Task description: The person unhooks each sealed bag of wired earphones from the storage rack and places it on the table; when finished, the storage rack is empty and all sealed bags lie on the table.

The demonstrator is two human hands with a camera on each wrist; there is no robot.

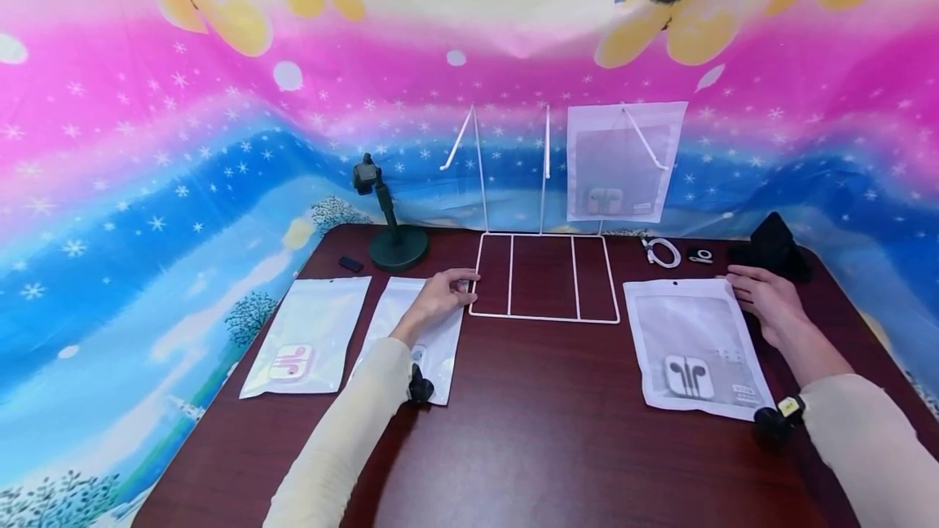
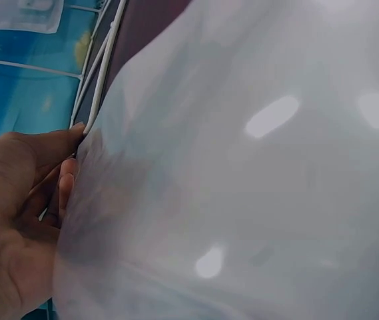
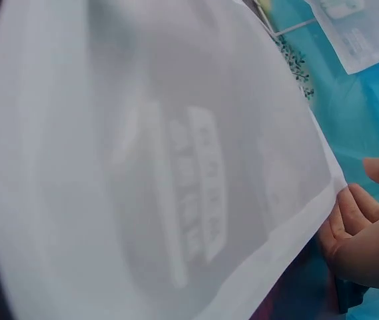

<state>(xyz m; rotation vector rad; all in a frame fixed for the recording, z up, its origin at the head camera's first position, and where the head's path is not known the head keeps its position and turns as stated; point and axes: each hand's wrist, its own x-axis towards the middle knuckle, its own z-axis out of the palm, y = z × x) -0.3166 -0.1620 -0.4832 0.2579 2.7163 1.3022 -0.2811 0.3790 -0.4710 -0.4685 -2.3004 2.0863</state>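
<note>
My left hand (image 1: 438, 297) pinches the left side of the base of a white wire display rack (image 1: 544, 319) between thumb and fingers. Beneath that wrist lies a white pouch (image 1: 385, 308), partly covered by the arm. On the right, my right hand (image 1: 770, 300) rests by the upper right edge of a frosted pouch (image 1: 697, 324) with a white earphone case in it. Its fingertips (image 3: 349, 200) touch the pouch's edge, with the thumb held apart. Another pouch (image 1: 627, 165) hangs from the rack's right hook; the other two hooks bear nothing.
A white pouch with pink earphones (image 1: 293, 363) lies far left. Behind it stand a dark green stand (image 1: 398, 247) and a small black item (image 1: 350, 264). At the back right are a coiled white cable (image 1: 663, 253), a small black-and-white item (image 1: 700, 255) and a black object (image 1: 773, 247).
</note>
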